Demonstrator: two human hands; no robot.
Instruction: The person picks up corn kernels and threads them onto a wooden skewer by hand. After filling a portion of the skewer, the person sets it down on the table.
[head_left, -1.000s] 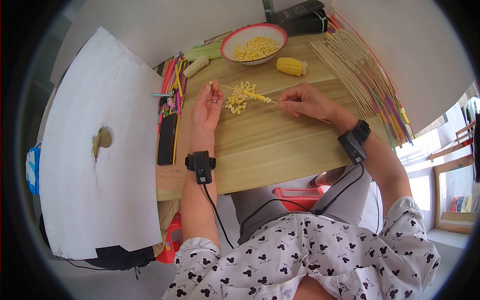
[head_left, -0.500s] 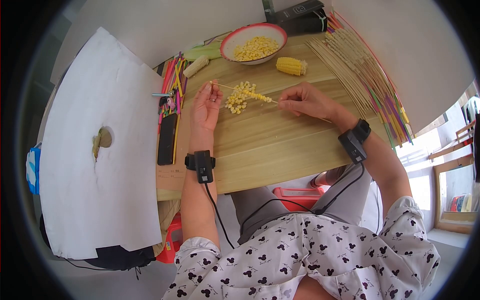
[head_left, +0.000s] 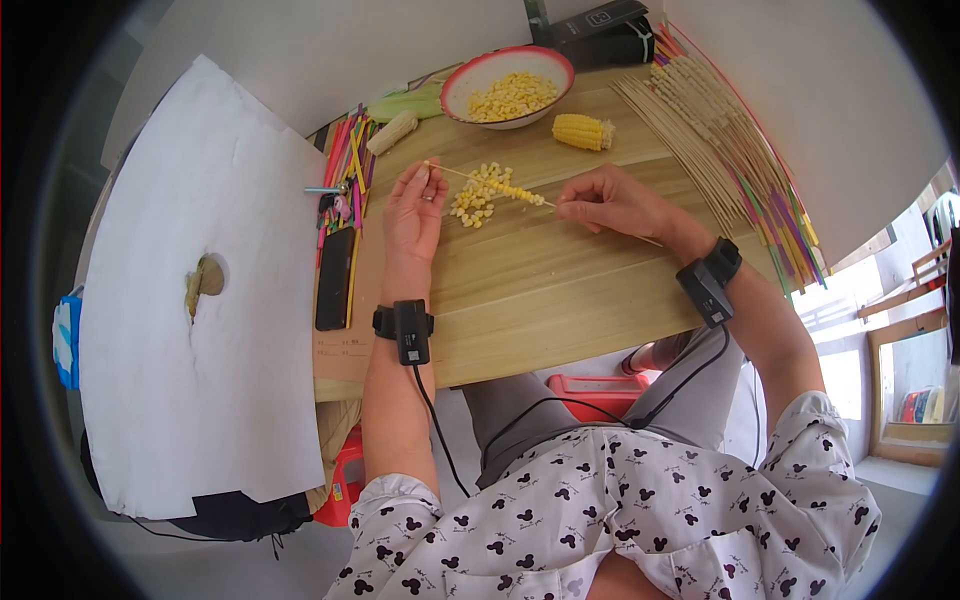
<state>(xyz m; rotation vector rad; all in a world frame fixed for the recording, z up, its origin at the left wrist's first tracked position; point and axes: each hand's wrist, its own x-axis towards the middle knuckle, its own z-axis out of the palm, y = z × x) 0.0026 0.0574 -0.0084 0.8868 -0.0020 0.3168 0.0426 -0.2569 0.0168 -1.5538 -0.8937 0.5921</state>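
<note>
Progress: the thin bamboo skewer (head_left: 500,186) carries a short run of yellow kernels on its middle stretch. The pointed end toward your left hand (head_left: 415,215) is bare, so I'd judge it partly loaded. A loose pile of yellow corn kernels (head_left: 470,205) lies on the pale wooden desk (head_left: 560,290) just under the skewer. There are more in the red-rimmed white bowl (head_left: 560,66) beyond it.

Pose: your right hand (head_left: 610,200) is knuckles-up, fingers clenched on the shaft, and the blunt end sticks out behind it. The left hand is palm-up with its wrist on the desk and its fingers (head_left: 424,176) curled at the tip. Whether they pinch a kernel, I cannot tell. The skewer sits low over the desk, spanning both hands.
</note>
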